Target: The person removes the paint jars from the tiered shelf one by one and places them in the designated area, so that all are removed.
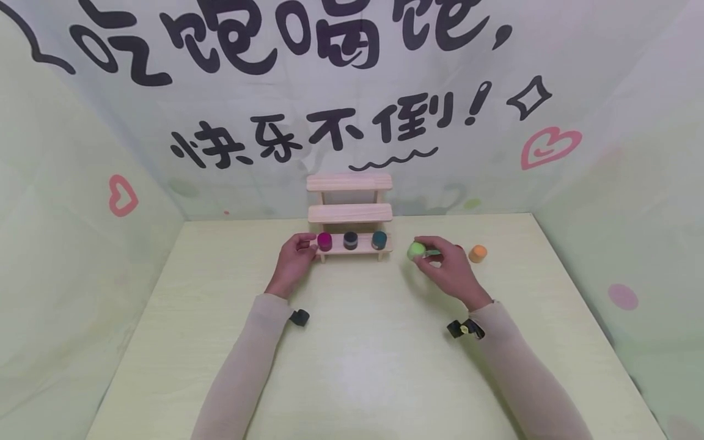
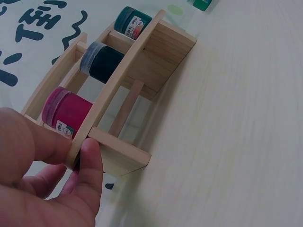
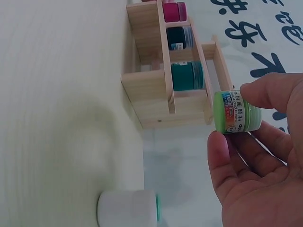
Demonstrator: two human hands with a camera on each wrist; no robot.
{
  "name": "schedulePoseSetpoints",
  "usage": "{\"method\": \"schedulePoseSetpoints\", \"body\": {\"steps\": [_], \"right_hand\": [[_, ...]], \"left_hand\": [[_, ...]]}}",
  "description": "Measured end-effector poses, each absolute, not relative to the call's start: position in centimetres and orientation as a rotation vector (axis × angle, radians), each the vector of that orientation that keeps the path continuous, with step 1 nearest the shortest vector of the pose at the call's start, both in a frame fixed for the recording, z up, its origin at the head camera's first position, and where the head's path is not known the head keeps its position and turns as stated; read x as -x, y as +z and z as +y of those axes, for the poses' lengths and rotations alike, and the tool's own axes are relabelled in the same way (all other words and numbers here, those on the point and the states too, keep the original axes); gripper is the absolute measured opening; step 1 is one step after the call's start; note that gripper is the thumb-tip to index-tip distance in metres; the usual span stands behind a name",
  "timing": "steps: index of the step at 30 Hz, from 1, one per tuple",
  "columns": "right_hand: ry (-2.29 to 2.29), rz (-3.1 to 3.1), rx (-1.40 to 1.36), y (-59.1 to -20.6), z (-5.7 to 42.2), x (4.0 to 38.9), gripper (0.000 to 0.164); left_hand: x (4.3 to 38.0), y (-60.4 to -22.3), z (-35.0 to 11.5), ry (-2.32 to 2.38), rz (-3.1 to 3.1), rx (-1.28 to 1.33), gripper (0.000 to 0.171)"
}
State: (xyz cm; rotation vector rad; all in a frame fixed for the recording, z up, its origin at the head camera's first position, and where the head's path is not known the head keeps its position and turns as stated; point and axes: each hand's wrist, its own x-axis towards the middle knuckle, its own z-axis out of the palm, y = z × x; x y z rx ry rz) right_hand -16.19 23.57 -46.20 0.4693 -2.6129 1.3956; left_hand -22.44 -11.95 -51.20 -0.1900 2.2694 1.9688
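Observation:
My left hand (image 1: 293,263) pinches the left end of the bottom board of a small wooden tiered stand (image 1: 350,212). On that board, left to right, sit a magenta paint jar (image 1: 324,242), a dark, near-black paint jar (image 2: 103,62) and a teal paint jar (image 3: 186,75). To the right of the stand, my right hand (image 1: 448,269) holds a light green paint jar (image 3: 235,111) between thumb and fingers. Its printed label faces the right wrist camera. In that view the jar appears beside the end of the stand with the teal jar.
An orange jar (image 1: 478,253) stands on the table (image 1: 352,354) right of my right hand, with a bit of red (image 1: 458,247) showing behind the knuckles. A white cylindrical thing (image 3: 127,208) appears low in the right wrist view. A printed cloth (image 1: 253,183) hangs behind the stand.

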Motion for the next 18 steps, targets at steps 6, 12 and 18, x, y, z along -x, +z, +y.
{"method": "schedulePoseSetpoints", "body": {"steps": [6,12,18], "right_hand": [[1.363,-2.622,-0.442,-46.6,25.5,15.7,0.042],[1.303,-2.652,-0.378,-47.5,27.3,15.7,0.042],[1.268,-2.669,-0.318,-47.8,28.9,15.4,0.04]], "left_hand": [[22.5,-51.3,-12.0,1.954,2.274,0.194,0.031],[22.5,-51.2,-12.1,1.958,2.268,0.199,0.031],[22.5,-51.1,-12.0,1.952,2.277,0.197,0.031]]}}
